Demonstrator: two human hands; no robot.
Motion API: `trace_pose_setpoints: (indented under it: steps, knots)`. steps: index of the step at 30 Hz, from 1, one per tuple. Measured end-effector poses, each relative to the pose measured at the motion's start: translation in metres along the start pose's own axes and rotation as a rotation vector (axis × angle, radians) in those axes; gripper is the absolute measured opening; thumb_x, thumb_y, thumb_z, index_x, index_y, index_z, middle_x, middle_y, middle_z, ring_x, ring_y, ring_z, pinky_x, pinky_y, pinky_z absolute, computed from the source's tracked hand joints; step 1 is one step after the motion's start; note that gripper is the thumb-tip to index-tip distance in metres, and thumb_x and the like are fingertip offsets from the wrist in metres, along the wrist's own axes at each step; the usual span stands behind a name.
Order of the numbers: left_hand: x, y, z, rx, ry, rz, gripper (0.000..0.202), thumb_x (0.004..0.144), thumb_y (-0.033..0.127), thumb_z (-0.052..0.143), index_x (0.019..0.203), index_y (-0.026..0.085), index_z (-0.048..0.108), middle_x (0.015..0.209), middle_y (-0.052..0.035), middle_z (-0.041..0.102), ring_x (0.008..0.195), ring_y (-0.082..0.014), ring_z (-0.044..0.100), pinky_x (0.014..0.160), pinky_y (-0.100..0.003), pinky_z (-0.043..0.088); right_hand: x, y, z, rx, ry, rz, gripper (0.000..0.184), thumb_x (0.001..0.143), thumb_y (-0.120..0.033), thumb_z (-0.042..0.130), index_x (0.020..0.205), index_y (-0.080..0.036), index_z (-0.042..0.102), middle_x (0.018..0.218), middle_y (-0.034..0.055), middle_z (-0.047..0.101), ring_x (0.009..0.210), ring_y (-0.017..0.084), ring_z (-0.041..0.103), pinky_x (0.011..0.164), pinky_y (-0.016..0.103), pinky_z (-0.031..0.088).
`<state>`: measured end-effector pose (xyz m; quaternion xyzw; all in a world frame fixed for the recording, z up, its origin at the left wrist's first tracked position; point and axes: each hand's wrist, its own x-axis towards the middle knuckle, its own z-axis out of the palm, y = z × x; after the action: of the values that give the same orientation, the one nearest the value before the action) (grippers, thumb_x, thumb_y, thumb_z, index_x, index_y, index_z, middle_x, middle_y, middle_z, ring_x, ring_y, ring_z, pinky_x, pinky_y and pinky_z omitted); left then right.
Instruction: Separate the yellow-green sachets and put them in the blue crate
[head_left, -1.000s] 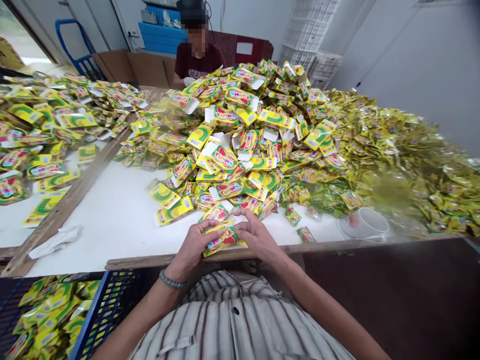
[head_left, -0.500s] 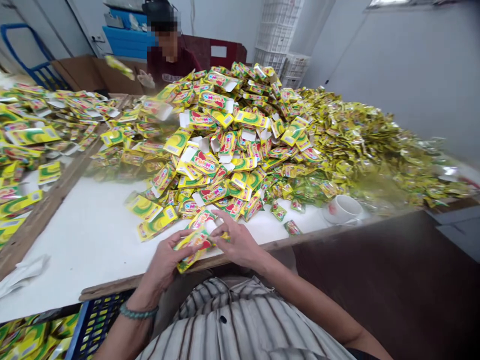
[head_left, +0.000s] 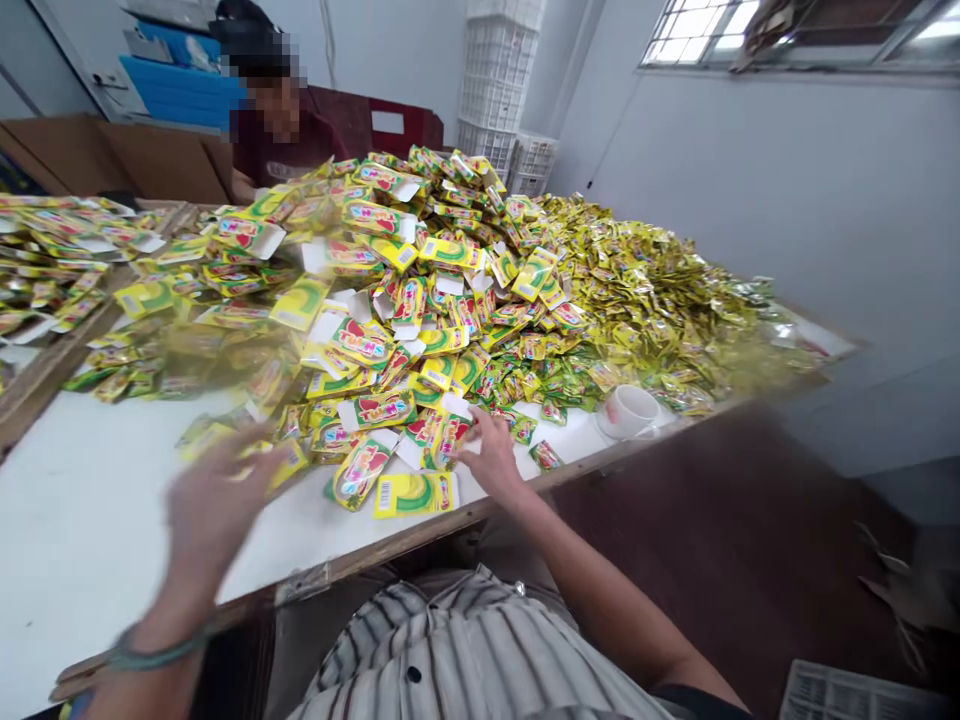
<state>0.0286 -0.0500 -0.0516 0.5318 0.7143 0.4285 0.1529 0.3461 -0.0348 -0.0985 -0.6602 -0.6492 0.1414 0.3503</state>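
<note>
My right hand [head_left: 493, 458] reaches forward at the near edge of the table. Its fingers are apart and its fingertips touch a flat yellow and red carton [head_left: 439, 437] at the foot of the pile. My left hand [head_left: 214, 497] is out over the white table top [head_left: 90, 520] to the left, smeared by motion, with a bead bracelet on the wrist. A yellow carton [head_left: 414, 494] lies flat between the two hands, near the table edge. A big heap of flat yellow cartons [head_left: 390, 270] fills the middle of the table.
A mound of small yellow sachets [head_left: 645, 290] covers the right half of the table. A white cup [head_left: 628, 410] lies by the front edge. A co-worker in a dark red shirt [head_left: 274, 150] sits at the far side. White crates [head_left: 495, 80] are stacked behind.
Both hands held one carton at the table edge before. Now that carton is out of them: my left hand has swung left and my right hand has reached to the pile. The view turned right.
</note>
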Motion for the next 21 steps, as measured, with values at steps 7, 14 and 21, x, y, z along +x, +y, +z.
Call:
trace_pose_setpoints:
  steps: [7, 14, 21]
  knots:
    - [-0.056, 0.051, 0.117, 0.145, -0.357, 0.471, 0.051, 0.084, 0.054, 0.052, 0.107, 0.01, 0.065, 0.103, -0.0192, 0.069, 0.1, -0.0339, 0.062, 0.087, -0.045, 0.048, -0.015, -0.016, 0.005, 0.239, -0.087, -0.176, 0.04, 0.081, -0.015, 0.06, 0.12, -0.02, 0.05, 0.076, -0.0027, 0.061, 0.074, 0.017, 0.059, 0.075, 0.029, 0.045]
    - [-0.043, 0.051, 0.126, -0.186, -0.481, 0.317, 0.044, 0.085, 0.049, 0.055, 0.117, 0.019, 0.057, 0.076, -0.0015, 0.067, 0.069, -0.0211, 0.063, 0.064, -0.03, 0.046, -0.002, -0.012, -0.028, 0.24, 0.021, -0.081, 0.018, 0.09, -0.036, 0.055, 0.097, -0.02, 0.059, 0.077, 0.0015, 0.066, 0.07, 0.017, 0.06, 0.067, 0.028, 0.045]
    - [-0.038, 0.03, 0.098, -0.476, -0.421, 0.067, 0.057, 0.077, 0.056, 0.066, 0.118, 0.019, 0.056, 0.1, -0.0065, 0.072, 0.092, -0.0235, 0.067, 0.081, -0.035, 0.053, 0.04, 0.029, -0.045, -0.334, 0.082, 0.279, 0.031, 0.08, -0.042, 0.069, 0.089, -0.013, 0.068, 0.107, 0.0204, 0.066, 0.111, 0.036, 0.053, 0.09, 0.044, 0.041]
